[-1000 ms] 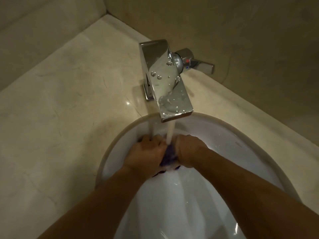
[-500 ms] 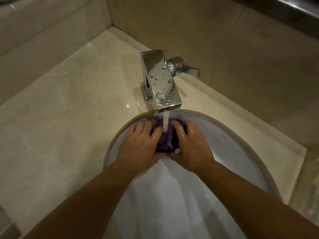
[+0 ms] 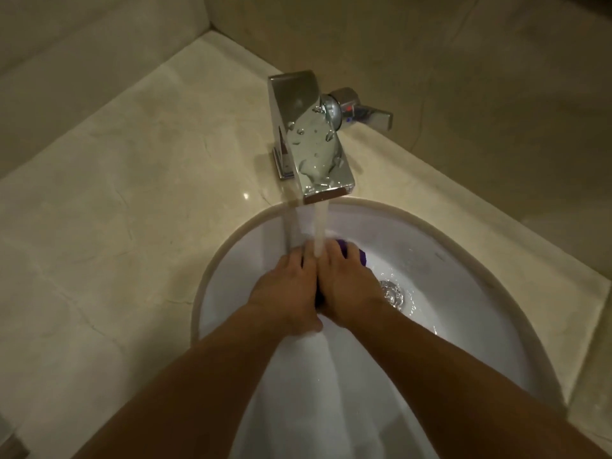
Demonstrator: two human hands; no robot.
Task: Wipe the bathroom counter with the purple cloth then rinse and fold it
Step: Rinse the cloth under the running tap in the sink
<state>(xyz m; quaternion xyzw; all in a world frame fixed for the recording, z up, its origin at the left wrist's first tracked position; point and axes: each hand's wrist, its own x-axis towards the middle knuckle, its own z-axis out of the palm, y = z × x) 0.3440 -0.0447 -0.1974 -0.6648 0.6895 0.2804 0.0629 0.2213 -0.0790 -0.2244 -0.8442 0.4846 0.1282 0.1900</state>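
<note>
Both hands are in the sink (image 3: 231, 260), backs up and pressed side by side under the tap (image 3: 311, 144).

Head view: the left hand (image 3: 284, 289) and right hand (image 3: 347, 286) touch along their inner edges, fingers bent down over the cloth (image 3: 351, 254). Each grip looks closed round the bundle, though how tightly cannot be told because the palms hide it. The cloth is bunched beneath and between them. A dark sliver shows in the seam between the hands, and a purple end pokes out past the right fingertips, toward the far wall of the basin.

Its long axis seems to run away from the person, leaning a little right, so the exposed end lies on the right hand's side, with the drain (image 3: 392, 293) just right of that hand. The stream (image 3: 319, 233) lands at the seam by the fingertips, just left of the exposed end, so most of the bundle sits sheltered under the hands.

Judging from this, rinsing is under way and folding not begun. The bench (image 3: 116, 193) lies to the left, and the lever (image 3: 367, 114) sits nearer the right hand.
</note>
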